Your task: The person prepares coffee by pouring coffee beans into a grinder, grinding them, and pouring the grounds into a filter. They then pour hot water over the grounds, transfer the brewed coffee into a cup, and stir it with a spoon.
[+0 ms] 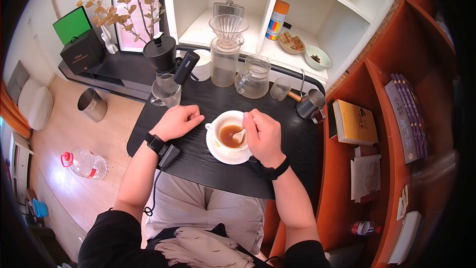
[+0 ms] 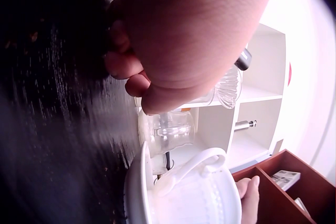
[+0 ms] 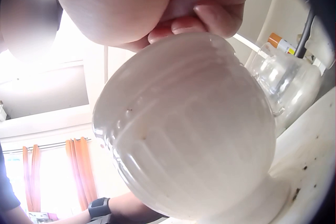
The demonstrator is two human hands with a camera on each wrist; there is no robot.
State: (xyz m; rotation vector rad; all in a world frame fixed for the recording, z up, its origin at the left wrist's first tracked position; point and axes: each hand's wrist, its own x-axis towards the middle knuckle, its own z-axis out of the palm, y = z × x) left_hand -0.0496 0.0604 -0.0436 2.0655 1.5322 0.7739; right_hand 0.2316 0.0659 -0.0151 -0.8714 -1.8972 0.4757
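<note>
A white teacup (image 1: 216, 128) with brown liquid (image 1: 228, 133) in it sits on a white saucer (image 1: 218, 155) near the middle of the black table. Its handle points left. Inside the cup a white spoon (image 1: 238, 137) leans against the right side, its bowl in the liquid. My right hand (image 1: 264, 138) pinches the spoon's handle over the cup's right rim; the fingers hide the upper part. To the cup's left, my left hand (image 1: 176, 120) rests on the table, fingers loosely curled and holding nothing. The right wrist view shows the cup's ribbed wall (image 3: 194, 129) just below the right fingers.
Behind the hands stand a glass mug (image 1: 168, 94), a black coffee grinder (image 1: 159, 54), a glass vessel topped by a ribbed dripper (image 1: 228, 26), a glass server (image 1: 255, 77), a small glass (image 1: 280, 89) and a metal pitcher (image 1: 311, 104). A wooden bookcase (image 1: 347, 89) borders the right.
</note>
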